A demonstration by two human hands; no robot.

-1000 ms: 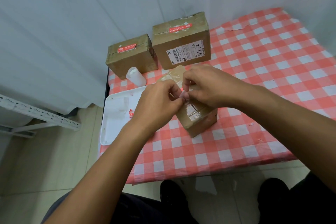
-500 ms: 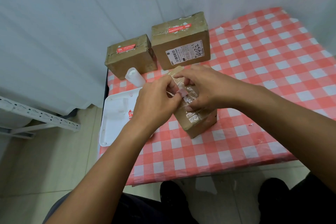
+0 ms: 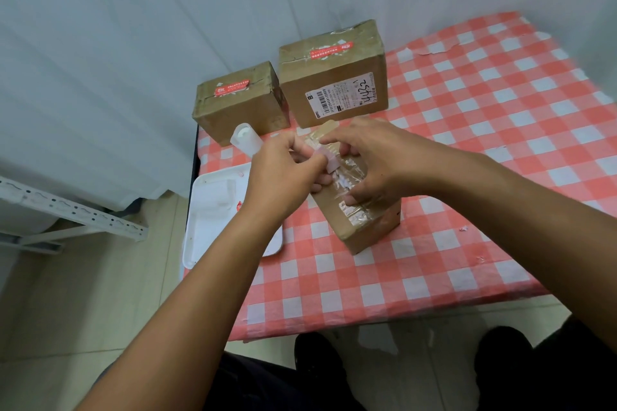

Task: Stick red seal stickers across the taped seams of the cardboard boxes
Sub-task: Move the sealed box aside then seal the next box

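Sticker (image 3: 329,161) is now down at the near box (image 3: 359,215), hanging over its taped top, so you're basically at the placing step. A second back both your hands were bunched together above the box, working at the sticker between the fingertips; now they've pulled apart a little. Your left hand (image 3: 283,173) pinches the sticker's left end between thumb and fingers, and the pale strip shows its back, so the face isn't readable from here. Your right hand (image 3: 374,160) has spread over the box, thumb pressing on the shiny tape (image 3: 354,207) and the other fingers draped across the top, steadying it rather than gripping anything; I can't tell whether a fingertip also touches the sticker's far end. The box itself sits at the same angle on the checked cloth (image 3: 467,150), just right of the white tray (image 3: 213,220). The two back boxes, small (image 3: 238,107) and big (image 3: 334,77), already wear their red seals across the top seams, so this looks like the last one. My guess is you lay it crosswise over the tape and rub it flat, watching that it doesn't fold onto itself.
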